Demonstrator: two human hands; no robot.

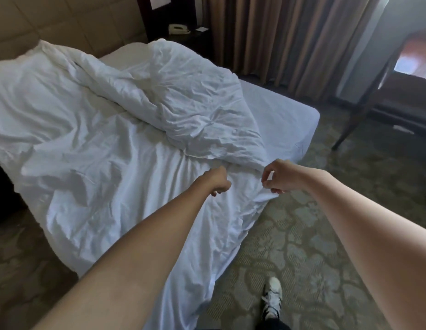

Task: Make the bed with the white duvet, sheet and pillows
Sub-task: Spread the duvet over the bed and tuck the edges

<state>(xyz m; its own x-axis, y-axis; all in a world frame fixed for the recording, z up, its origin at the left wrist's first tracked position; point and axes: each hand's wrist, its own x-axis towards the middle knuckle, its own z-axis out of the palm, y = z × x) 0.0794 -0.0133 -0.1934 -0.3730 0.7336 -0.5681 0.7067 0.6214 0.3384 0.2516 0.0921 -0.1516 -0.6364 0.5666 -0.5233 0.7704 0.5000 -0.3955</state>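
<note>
A white duvet (107, 148) lies crumpled over the bed, with one side folded back on itself in a thick rumpled heap (195, 96). Its near end hangs off the foot of the bed toward the floor. My left hand (217, 181) is a fist closed on the duvet fabric near the foot. My right hand (276, 177) pinches the duvet's corner edge just to the right of it. The fitted white sheet (285, 115) shows bare on the bed's right corner. A white pillow (7, 67) peeks out at the far left by the headboard.
A padded beige headboard (64, 22) stands behind the bed. A dark nightstand with a phone (179, 29) sits at the back. Brown curtains (290, 39) hang on the right, beside a dark chair leg (354, 115). Patterned carpet (314, 234) and my shoe (271, 298) lie below.
</note>
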